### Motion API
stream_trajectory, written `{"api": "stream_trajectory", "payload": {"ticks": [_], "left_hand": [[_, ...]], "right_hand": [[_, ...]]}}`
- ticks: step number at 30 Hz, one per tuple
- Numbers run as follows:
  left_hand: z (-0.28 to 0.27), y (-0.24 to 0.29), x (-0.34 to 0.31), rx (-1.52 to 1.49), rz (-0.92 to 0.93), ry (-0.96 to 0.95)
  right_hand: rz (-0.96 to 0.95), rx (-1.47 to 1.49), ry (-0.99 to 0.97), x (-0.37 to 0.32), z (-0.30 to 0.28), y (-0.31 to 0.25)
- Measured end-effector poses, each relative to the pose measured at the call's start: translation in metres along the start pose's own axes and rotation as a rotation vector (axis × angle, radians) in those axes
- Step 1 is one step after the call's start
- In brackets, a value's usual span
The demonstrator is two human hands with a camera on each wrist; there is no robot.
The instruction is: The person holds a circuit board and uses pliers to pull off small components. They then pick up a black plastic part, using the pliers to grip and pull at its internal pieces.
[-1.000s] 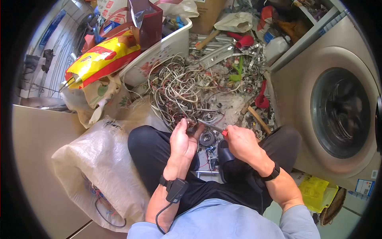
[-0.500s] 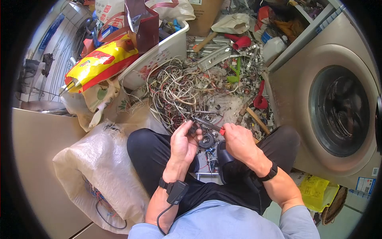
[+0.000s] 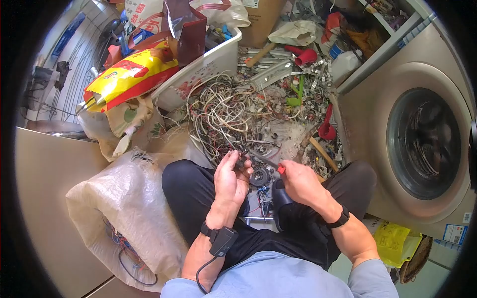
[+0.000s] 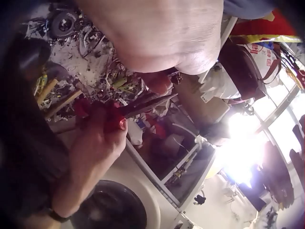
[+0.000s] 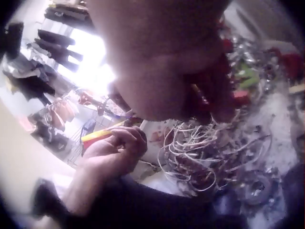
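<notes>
My left hand is raised over the front of the cable heap, palm turned inward. Between its thumb and fingers it holds a small dark piece, largely covered by the fingers. My right hand grips the red handles of a tool with long, pointed metal blades. Its blades point left, their tips right at the dark piece. Seen from the left wrist, the blades stand slightly apart beneath the left hand. The right wrist view is blurred, and the back of the right hand fills its top.
A black ring-shaped part lies below the hands. Metal scraps, a wooden-handled tool and a red scoop lie to the right, beside a washing machine. At left are a white tub and a woven sack.
The blades stay by the left hand, their angle shifting slightly. The left fingers have shifted around the dark piece, which showed more plainly half a second ago. The head view has moved a little.
</notes>
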State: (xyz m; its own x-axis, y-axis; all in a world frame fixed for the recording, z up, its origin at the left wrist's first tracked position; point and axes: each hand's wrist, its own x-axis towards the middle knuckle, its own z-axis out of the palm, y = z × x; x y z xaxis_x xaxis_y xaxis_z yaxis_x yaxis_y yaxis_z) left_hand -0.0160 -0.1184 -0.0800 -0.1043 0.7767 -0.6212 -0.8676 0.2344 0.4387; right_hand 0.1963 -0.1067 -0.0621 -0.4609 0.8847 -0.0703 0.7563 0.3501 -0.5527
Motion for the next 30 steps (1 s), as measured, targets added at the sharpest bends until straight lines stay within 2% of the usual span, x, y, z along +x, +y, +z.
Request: {"api": "stream_trajectory", "payload": {"ticks": [1, 4, 10, 23, 26, 30], "left_hand": [[-0.001, 0.000, 0.000, 0.000, 0.047, -0.041], [-0.001, 0.000, 0.000, 0.010, 0.064, -0.080], [-0.002, -0.002, 0.000, -0.027, 0.095, -0.095], [0.004, -0.004, -0.002, 0.050, 0.111, -0.097], [-0.001, -0.002, 0.001, 0.079, 0.102, -0.081], [-0.005, -0.003, 0.001, 0.165, 0.031, -0.075]], "right_hand": [[0.021, 0.136, -0.104, 0.000, -0.002, -0.001], [0.077, 0.216, -0.173, 0.004, -0.006, -0.008], [0.052, 0.111, -0.151, 0.005, -0.003, -0.006], [-0.005, 0.101, -0.113, 0.001, 0.004, -0.003], [-0.014, 0.043, -0.099, 0.001, 0.000, -0.003], [-0.046, -0.181, -0.078, 0.000, -0.007, 0.011]]}}
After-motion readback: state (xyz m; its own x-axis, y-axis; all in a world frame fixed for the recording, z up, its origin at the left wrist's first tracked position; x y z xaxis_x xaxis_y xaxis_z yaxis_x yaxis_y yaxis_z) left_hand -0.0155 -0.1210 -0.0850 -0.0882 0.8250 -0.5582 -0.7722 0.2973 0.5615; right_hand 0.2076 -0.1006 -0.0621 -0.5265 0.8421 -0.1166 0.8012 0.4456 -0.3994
